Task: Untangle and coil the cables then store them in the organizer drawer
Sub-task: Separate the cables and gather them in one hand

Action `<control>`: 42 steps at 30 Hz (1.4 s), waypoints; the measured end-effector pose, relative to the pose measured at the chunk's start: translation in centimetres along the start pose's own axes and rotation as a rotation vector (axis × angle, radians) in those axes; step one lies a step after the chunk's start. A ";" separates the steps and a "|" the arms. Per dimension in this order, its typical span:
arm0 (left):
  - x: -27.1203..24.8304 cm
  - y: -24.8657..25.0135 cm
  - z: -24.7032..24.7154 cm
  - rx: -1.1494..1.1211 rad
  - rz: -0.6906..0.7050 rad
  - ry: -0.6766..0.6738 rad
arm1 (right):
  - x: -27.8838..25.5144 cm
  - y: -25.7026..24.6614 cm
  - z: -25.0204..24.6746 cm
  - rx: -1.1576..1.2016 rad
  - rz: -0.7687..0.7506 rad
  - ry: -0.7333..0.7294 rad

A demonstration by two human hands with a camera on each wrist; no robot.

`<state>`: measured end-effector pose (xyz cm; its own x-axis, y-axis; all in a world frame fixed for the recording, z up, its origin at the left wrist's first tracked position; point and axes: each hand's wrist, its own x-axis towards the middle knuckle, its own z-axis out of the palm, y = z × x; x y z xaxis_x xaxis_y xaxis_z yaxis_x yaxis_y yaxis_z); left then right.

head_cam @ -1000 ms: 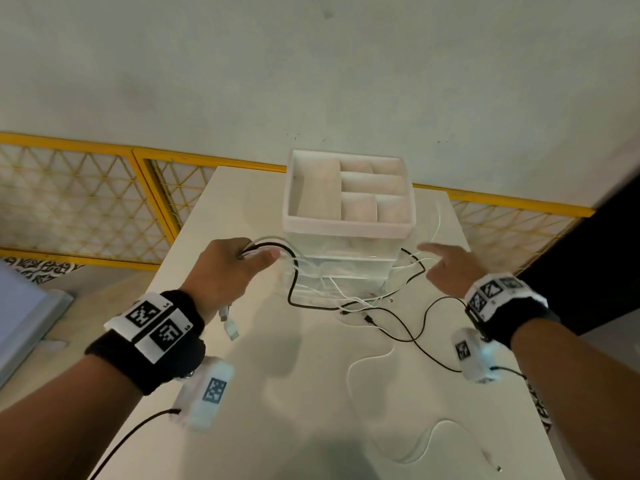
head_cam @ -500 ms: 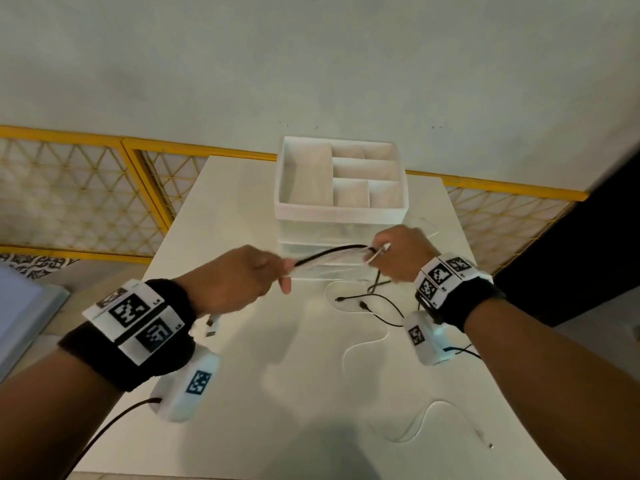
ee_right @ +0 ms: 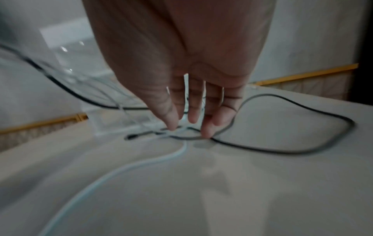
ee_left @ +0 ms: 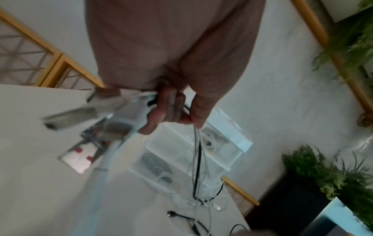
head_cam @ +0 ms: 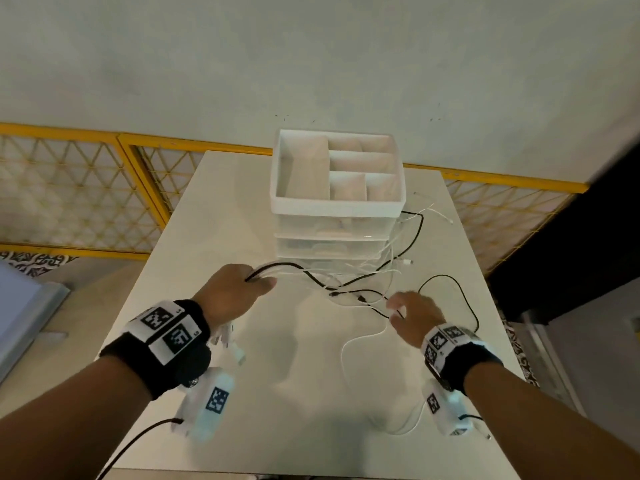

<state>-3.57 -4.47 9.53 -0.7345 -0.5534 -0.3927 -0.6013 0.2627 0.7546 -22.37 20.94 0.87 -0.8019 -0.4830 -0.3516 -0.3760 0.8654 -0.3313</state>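
The left hand (head_cam: 235, 292), over the middle of the desk (head_cam: 173, 271) toward its left edge, has its fingers curled tight round a bunch of cables (ee_left: 198, 161), white and black together, with several plug ends hanging loose below the wrist. From that fist the strands run right, across the front of the drawer unit (head_cam: 332, 237) standing at the far edge, its drawers all shut, and into a knot (head_cam: 346, 289) lying on the desk just in front of it. To do this step well, the left hand should probably hold steady as the anchor and not pull, since tension looks likely to tighten the knot. Further right, the right hand (head_cam: 414, 315) reaches down with fingers (ee_right: 207, 129) straight and slightly apart, tips touching the black cable (ee_right: 282, 148) where it crosses a white cable (ee_right: 141, 162); nothing is gripped. It should pinch one strand only, follow it to a free plug, and feed that end back through the loop.
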 end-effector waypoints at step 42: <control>-0.4 5.4 -2.0 -0.717 0.067 -0.033 | -4.1 -14.4 -7.3 0.412 -0.772 0.481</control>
<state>-5.90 -4.37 14.79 -0.7786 -0.5268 -0.3409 -0.2088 -0.2947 0.9325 -17.12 11.44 13.48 -0.5428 -0.7092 0.4499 -0.7561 0.1796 -0.6293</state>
